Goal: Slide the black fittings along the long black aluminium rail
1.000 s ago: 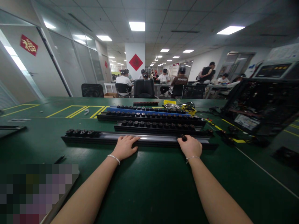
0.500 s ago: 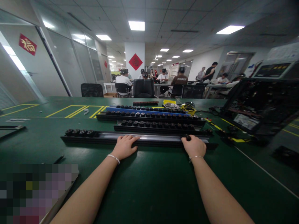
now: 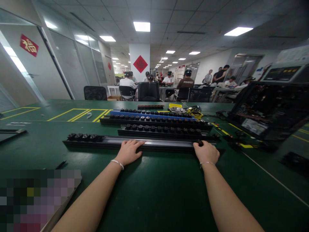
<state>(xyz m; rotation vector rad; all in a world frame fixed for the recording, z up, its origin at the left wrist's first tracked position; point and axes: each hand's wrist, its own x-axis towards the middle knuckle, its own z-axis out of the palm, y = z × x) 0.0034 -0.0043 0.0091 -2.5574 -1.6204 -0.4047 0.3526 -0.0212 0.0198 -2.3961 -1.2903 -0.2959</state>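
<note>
A long black rail [image 3: 166, 145] with a shiny groove lies across the green table in front of me. Several black knobs [image 3: 83, 137] sit in its left end. My left hand [image 3: 128, 152] rests flat on the rail's middle, fingers stretched out. My right hand [image 3: 207, 152] is closed near the rail's right end, pinching a small black knob [image 3: 200, 142] in the groove.
Behind lie three more rails full of black knobs [image 3: 156, 129], one of them blue [image 3: 147, 113]. A metal bowl [image 3: 177, 110] and a yellow box stand further back. A dark open machine [image 3: 270, 109] fills the right side. People sit at tables far behind.
My right hand has slid the black knob to the right along the rail's groove. My left hand has stayed where it was.
</note>
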